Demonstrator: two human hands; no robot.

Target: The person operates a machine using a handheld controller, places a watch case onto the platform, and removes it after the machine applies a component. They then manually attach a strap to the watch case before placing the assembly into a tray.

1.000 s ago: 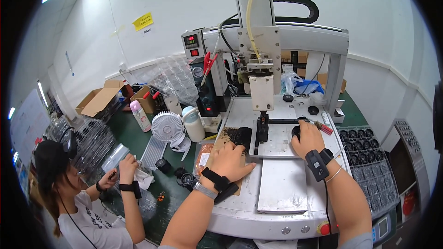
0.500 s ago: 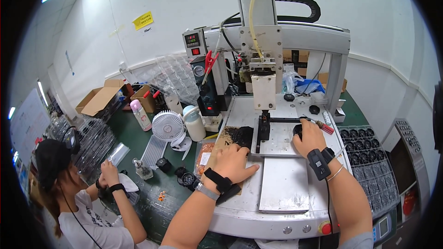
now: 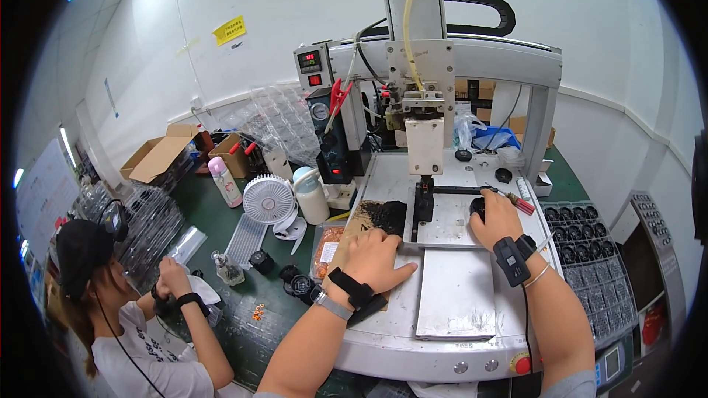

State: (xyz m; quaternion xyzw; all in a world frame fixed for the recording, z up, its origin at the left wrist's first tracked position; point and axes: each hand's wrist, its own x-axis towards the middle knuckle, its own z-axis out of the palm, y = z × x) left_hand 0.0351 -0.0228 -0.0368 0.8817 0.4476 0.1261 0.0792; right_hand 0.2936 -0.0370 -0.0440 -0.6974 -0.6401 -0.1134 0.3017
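Observation:
My right hand (image 3: pixel 498 222) is at the right side of the machine's metal plate (image 3: pixel 451 230), fingers curled around a round black part (image 3: pixel 478 207), which it partly covers. Just left of it, the white machine head (image 3: pixel 424 146) hangs down, with a black block (image 3: pixel 423 203) at its lower end. My left hand (image 3: pixel 375 259) lies palm down, thumb spread out, on a piece of cardboard (image 3: pixel 346 245) at the left edge of the machine bed. A dark clump (image 3: pixel 386 215) of material covers the cardboard beyond its fingertips. I see nothing held in that hand.
A red-handled screwdriver (image 3: pixel 521 203) lies right of my right hand. Trays of round black parts (image 3: pixel 575 232) stand farther right. At left are a white fan (image 3: pixel 268 200), a glass bottle (image 3: pixel 228 268) and a co-worker's hands (image 3: pixel 174 278). A red button (image 3: pixel 522 365) sits on the machine's front.

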